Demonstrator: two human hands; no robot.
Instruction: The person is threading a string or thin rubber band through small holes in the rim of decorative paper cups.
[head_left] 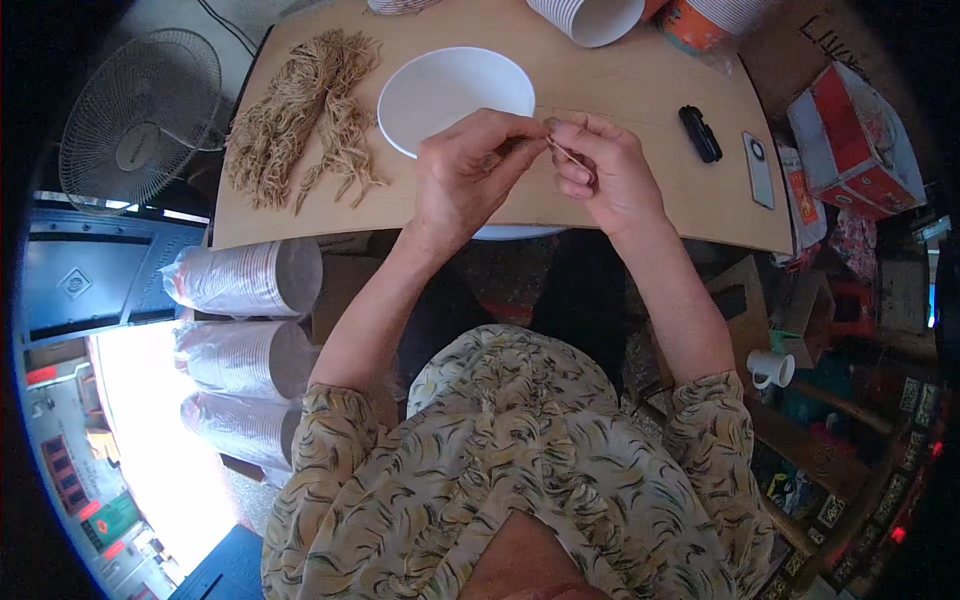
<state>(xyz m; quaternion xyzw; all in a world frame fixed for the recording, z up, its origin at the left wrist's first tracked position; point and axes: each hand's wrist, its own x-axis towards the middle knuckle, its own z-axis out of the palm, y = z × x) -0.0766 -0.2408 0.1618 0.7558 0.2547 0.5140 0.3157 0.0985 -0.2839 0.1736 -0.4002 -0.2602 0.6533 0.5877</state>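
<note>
Over the near part of the table, in front of a round white bowl, my two hands meet fingertip to fingertip. My left hand is closed, thumb and forefinger pinched at one end of a thin tan strand. The right hand pinches the same strand, its other fingers curled in. The strand's far end is too fine to make out. To the left of the bowl lies a heap of tan, stringy, knotted strands, with a smaller loose bunch beside it.
On the table's right lie a black object and a phone. Stacked paper tubs stand at the far edge. A fan is at left, with plastic-wrapped tub stacks below. At right are a red-white box and white mug.
</note>
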